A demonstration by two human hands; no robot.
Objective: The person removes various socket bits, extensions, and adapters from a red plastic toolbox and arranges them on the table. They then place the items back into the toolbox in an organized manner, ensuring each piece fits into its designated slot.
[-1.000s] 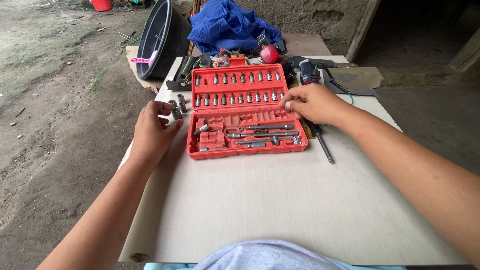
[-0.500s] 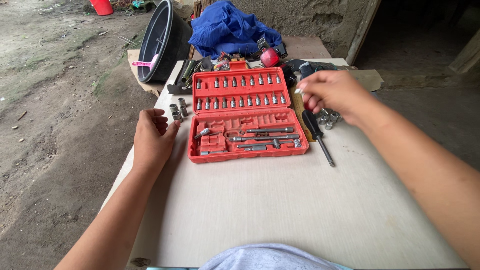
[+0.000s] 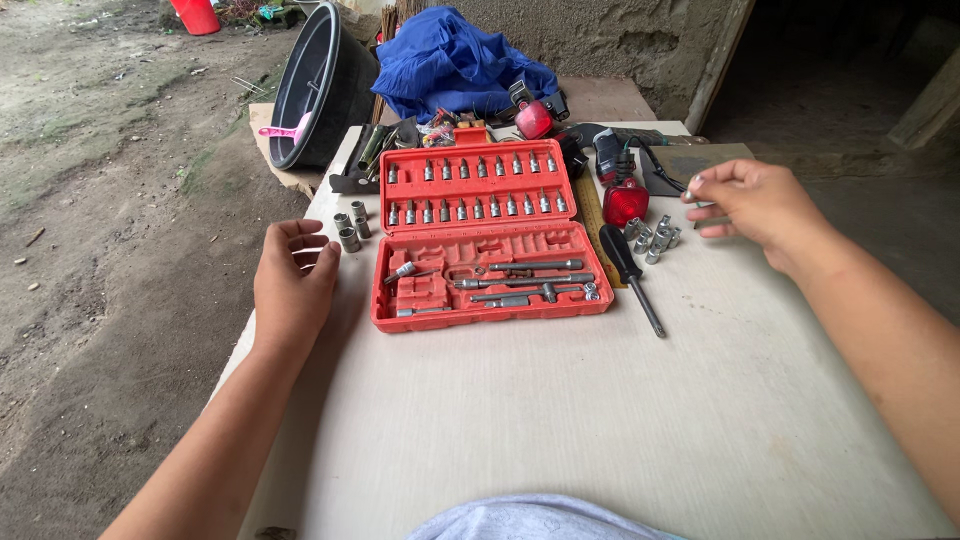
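An open red plastic socket-set case (image 3: pixel 490 240) lies on the pale board table (image 3: pixel 560 420). Left of the case, the left hand (image 3: pixel 292 285) rests with fingers loosely curled, holding nothing, near three loose metal sockets (image 3: pixel 350 225). Right of the case, the right hand (image 3: pixel 755 205) pinches a small socket, hardly visible, above a cluster of silver sockets (image 3: pixel 652 238) beside a black-handled screwdriver (image 3: pixel 630 275).

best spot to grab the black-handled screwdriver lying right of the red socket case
Grip the black-handled screwdriver by its thick black handle, the end farther from the person, pinching across it from above. It lies flat on the pale tabletop, thin metal shaft pointing toward the person. The open red plastic socket case crowds its left side, so coming from the right, where the right hand hovers, probably suits best.
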